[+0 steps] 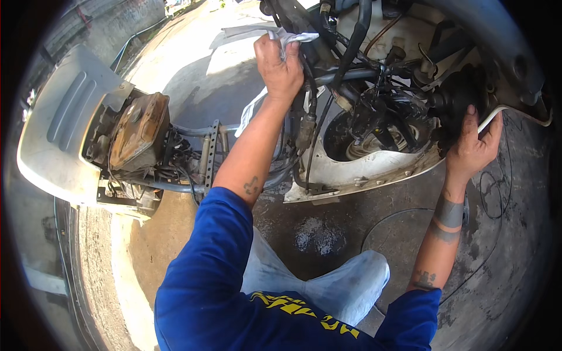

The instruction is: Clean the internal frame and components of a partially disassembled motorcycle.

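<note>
Beside the dark tubes and cables of a stripped motorcycle, my left hand is closed around a white cloth. Part of the cloth hangs below the wrist. At the right, my right hand grips the white edge of a body panel, its thumb pointing up beside a black rounded part. Between the hands lies a white body panel with a round opening, and wires and black parts show inside it. A wiring bundle hangs close to my left forearm.
To the left, the motorcycle's bare frame tubes run to a rusty tank-like box and a silver-grey rear cover. A thin black cable curls over the stained concrete floor. A wall stands at the far left.
</note>
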The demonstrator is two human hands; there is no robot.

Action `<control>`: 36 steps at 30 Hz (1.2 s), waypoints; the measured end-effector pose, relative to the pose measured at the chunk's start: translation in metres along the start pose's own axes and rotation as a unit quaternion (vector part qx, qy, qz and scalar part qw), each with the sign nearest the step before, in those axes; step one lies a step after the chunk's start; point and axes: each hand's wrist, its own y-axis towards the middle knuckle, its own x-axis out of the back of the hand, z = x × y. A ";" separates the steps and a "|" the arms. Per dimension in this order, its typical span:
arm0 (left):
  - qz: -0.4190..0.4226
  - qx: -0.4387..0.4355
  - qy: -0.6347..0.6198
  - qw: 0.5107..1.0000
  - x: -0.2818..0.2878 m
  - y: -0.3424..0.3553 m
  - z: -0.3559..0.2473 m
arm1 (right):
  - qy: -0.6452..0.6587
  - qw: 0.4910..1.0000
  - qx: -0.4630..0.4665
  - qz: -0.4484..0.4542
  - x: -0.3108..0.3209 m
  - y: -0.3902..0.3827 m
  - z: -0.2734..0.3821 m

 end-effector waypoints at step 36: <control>0.285 -0.142 0.041 0.947 0.025 -0.041 0.017 | -0.206 0.968 0.137 -0.047 0.000 -0.015 -0.009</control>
